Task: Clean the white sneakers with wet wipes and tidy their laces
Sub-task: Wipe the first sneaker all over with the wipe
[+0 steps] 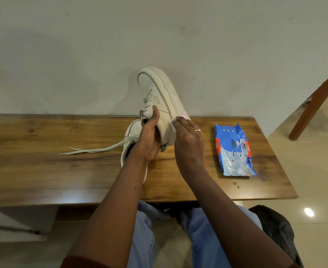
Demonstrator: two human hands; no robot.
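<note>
My left hand (149, 138) grips a white sneaker (161, 93) by its collar, fingers inside the opening, and holds it raised above the table with the toe pointing up and away. My right hand (188, 140) presses a white wet wipe (173, 123) against the sneaker's side near the heel. A second white sneaker (133, 138) lies on the wooden table (62, 171) under my left wrist, partly hidden by my arm. Its loose laces (93, 150) trail out to the left across the wood.
A blue and red pack of wet wipes (234, 149) lies on the table to the right of my hands. Small drops (235, 184) sit near the table's front right. A wooden chair leg (314, 105) stands at far right; a wall rises behind the table.
</note>
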